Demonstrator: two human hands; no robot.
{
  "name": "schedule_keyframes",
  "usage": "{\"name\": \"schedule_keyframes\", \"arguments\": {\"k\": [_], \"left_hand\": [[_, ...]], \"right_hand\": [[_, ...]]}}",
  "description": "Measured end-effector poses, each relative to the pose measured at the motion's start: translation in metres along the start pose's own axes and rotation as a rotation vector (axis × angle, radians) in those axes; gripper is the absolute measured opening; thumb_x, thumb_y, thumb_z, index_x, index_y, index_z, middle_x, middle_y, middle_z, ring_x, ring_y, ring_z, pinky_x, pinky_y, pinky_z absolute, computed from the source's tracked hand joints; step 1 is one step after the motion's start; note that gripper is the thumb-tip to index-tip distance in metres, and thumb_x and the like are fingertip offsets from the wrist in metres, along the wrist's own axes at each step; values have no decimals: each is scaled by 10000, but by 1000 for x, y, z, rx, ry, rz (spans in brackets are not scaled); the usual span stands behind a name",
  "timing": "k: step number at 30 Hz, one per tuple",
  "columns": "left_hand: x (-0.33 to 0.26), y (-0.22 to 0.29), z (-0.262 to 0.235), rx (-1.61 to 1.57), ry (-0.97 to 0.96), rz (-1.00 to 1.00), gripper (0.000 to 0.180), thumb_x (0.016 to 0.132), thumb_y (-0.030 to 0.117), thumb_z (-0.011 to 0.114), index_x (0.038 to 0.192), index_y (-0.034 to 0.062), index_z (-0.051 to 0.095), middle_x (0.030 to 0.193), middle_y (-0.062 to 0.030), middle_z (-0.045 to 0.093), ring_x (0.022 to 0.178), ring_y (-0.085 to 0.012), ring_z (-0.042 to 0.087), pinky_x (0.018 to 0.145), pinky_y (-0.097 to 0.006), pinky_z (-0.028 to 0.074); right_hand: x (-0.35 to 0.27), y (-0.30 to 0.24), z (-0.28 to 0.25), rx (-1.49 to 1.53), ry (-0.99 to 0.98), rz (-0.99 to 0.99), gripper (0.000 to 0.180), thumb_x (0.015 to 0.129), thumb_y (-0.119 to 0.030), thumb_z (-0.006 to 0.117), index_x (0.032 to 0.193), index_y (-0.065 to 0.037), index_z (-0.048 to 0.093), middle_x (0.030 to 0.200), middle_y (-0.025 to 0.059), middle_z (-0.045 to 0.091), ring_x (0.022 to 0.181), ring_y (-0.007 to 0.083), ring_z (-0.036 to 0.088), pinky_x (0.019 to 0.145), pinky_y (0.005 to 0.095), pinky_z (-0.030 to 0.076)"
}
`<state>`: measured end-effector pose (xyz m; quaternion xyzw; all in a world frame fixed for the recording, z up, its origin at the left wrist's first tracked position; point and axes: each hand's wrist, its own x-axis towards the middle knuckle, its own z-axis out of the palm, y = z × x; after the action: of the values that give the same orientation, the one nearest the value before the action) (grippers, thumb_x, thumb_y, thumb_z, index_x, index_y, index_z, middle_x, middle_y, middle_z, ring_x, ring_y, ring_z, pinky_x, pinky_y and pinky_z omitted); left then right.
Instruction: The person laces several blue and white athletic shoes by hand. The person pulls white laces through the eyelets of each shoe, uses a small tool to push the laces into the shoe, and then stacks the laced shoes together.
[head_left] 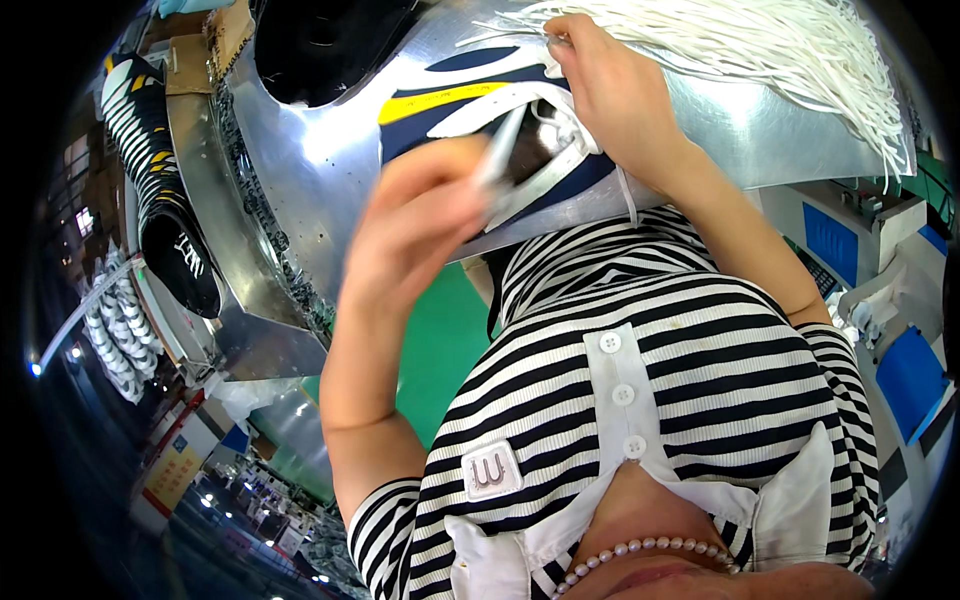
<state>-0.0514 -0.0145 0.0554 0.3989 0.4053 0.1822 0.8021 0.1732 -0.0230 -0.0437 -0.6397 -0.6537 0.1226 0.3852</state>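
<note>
A navy shoe [440, 105] with a yellow stripe and white trim lies on a shiny metal table, its dark opening facing up. White shoelace [566, 135] is gathered around that opening. My left hand [420, 205], blurred by motion, is closed on a stretch of white shoelace drawn up over the near left side of the shoe. At the shoe's far right end, my right hand [625, 100] has thumb and fingers pinched together. White material shows under those fingertips, but I cannot tell whether it is lace or part of the shoe.
A large bundle of loose white laces [720, 45] spreads over the far right of the metal table [310, 190]. A glossy black object [325, 50] stands at the far left. Beyond the left edge, a row of nested dark shoes [150, 160] and a cardboard piece [190, 62] sit.
</note>
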Motion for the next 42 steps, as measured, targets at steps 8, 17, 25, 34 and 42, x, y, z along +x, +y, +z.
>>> {"name": "schedule_keyframes", "arguments": {"k": [8,17,25,34,42], "left_hand": [[-67,40,30,-131,324,683,96,776,-10,702,808,52,636,839,-66,630,775,-136,590,704,-272,477],[20,-78,31,1194,654,704,192,727,-1,774,787,-3,592,977,-112,593,857,-247,585,740,-330,469],[33,-66,37,1271,659,708,230,729,104,803,747,11,593,846,-77,610,774,-231,597,680,-318,477],[39,-62,37,1300,733,607,342,687,184,826,764,55,519,739,-65,547,660,-274,553,617,-381,428],[36,-60,36,1141,695,609,271,718,100,811,884,14,615,811,-91,620,744,-245,611,686,-334,483]], "right_hand": [[-3,-1,12,23,-118,138,272,966,-171,476,1194,-25,494,1040,243,638,887,424,630,771,499,493],[-20,-21,-39,565,-128,143,203,944,-114,585,1133,-41,578,879,137,698,776,245,693,663,319,530],[-55,-16,-42,551,-351,152,203,946,-126,587,1133,-56,556,856,125,695,782,272,688,678,336,519],[-38,-22,-47,440,-407,123,186,939,-121,587,1103,-41,548,850,116,689,766,268,668,681,346,507],[-34,-21,-52,370,-371,64,171,931,-147,588,1086,-74,579,833,126,691,724,320,660,639,388,500]]}}
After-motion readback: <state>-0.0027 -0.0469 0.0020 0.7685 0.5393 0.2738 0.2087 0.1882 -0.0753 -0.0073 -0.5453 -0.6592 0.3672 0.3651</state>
